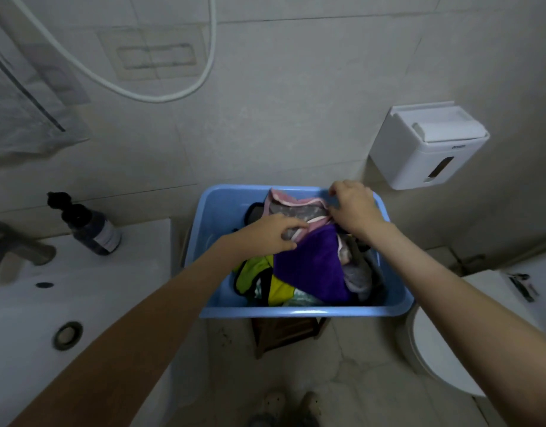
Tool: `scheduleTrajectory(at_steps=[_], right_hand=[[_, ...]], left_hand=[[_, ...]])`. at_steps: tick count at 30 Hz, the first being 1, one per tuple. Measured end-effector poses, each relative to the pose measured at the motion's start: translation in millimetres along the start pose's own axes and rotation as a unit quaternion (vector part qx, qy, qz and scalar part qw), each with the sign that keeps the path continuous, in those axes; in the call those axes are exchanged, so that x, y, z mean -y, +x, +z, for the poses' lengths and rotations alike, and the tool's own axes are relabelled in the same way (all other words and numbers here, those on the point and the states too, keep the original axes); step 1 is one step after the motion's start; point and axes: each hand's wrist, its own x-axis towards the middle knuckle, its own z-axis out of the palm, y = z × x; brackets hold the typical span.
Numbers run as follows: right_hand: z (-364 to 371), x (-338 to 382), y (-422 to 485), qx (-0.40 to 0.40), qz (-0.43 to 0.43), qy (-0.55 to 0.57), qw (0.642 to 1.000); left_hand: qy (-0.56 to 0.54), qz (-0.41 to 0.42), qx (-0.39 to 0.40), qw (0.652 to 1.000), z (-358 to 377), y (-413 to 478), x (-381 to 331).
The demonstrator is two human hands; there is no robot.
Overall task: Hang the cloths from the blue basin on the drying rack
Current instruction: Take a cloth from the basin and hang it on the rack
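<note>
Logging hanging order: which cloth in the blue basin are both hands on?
The grey cloth with pink trim, at the far end; left hand and right hand grip it. The purple towel and yellow-green cloth lie nearer the person.

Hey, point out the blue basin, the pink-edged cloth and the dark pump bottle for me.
blue basin [305,311], head view, on its front rim.
pink-edged cloth [293,211], head view, on its grey patterned middle.
dark pump bottle [97,234], head view, on the bottle's body.

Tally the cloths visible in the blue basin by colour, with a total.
Pink-trimmed grey cloth: 1
Purple cloth: 1
Yellow-green cloth: 1
Plain grey cloth: 1
Total: 4 told apart; the pile may hide more.
</note>
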Motion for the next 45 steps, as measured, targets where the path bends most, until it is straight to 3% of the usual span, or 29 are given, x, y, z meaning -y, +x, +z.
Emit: scheduleTrajectory(at_steps=[3, 5, 8, 10, 13, 16, 20, 23, 26, 30, 33, 36, 39, 41, 45], right_hand=[[1.8, 19.4, -12.4, 0.011, -0.119, 0.053, 0.991], [-0.5, 33.1, -21.8, 0.068, -0.187, 0.083, 0.976], [0.5, 41.8, -35.8, 0.166, -0.194, 0.123, 0.959], [4.0, 38.7, -40.9, 0.178, -0.192, 0.133, 0.956], [10.4, 31.4, -45.9, 0.186, -0.207, 0.084, 0.957], [14.4, 23.5, -56.4, 0.195, -0.203, -0.046, 0.958], [16.9, 3.3, -65.0, 0.167, -0.094, -0.128, 0.973], [18.2, -10.1, -63.1, 0.197, 0.039, -0.013, 0.980], [18.9, -8.5, -59.7, 0.178, 0.073, 0.092, 0.977], [11.9, 6.6, -46.9, 0.070, 0.009, 0.158, 0.985], [1.6, 16.7, -34.0, 0.012, -0.042, 0.180, 0.983], [-3.9, 25.8, -26.0, 0.013, -0.079, 0.240, 0.968], [0.5, 27.8, -28.3, 0.059, -0.122, 0.272, 0.953], [9.8, 23.5, -34.1, 0.077, -0.232, 0.222, 0.944], [31.1, 13.6, -40.3, 0.077, -0.425, -0.012, 0.902]], left_hand=[[0.055, 0.036, 0.036, 0.997, 4.9, 9.0, -1.9], [0.077, 0.036, 0.053, 0.995, 6.8, 12.5, -0.5], [0.093, 0.014, 0.096, 0.991, 8.7, 12.6, 5.2], [0.077, 0.006, 0.106, 0.991, 11.5, 12.4, 13.3], [0.036, -0.006, 0.114, 0.993, 15.9, 10.4, 18.3], [-0.013, -0.009, 0.077, 0.997, 20.8, 10.6, 17.6], [0.059, -0.015, 0.048, 0.997, 28.9, 14.1, 12.0], [0.117, 0.001, -0.008, 0.993, 27.8, 11.6, -3.9], [0.183, 0.069, -0.036, 0.980, 26.5, 10.7, -19.5], [0.261, 0.088, -0.078, 0.958, 25.9, 8.9, -27.3], [0.212, 0.037, -0.162, 0.963, 20.6, 11.3, -23.0], [0.163, -0.039, -0.216, 0.962, 9.1, 14.9, -18.3], [0.158, -0.076, -0.216, 0.960, 3.5, 15.8, 3.7], [0.130, -0.102, -0.193, 0.967, 7.3, 14.3, 17.5], [0.121, -0.115, -0.180, 0.969, 13.7, 18.2, 19.4]])
